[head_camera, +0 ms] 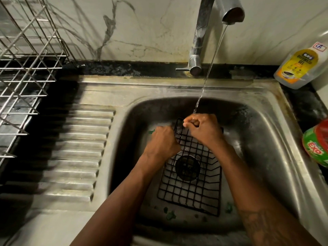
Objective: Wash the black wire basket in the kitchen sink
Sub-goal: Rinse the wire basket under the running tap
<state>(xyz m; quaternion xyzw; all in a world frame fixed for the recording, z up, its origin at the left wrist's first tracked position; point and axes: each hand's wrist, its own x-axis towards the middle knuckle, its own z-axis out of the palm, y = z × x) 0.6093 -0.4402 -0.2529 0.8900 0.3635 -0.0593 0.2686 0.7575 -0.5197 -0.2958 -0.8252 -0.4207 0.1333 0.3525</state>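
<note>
Half done at most, by my guess: your left grip (162, 142) and right grip (202, 128) clasp the far end of the basket (191, 189), lying in the sink (159, 87) under running water (204, 86), no suds visible.

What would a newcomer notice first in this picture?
The left hand and right hand meet at the far end of the black wire basket, lying in the sink over the drain. A stream of water falls from the tap onto the right hand.
</note>
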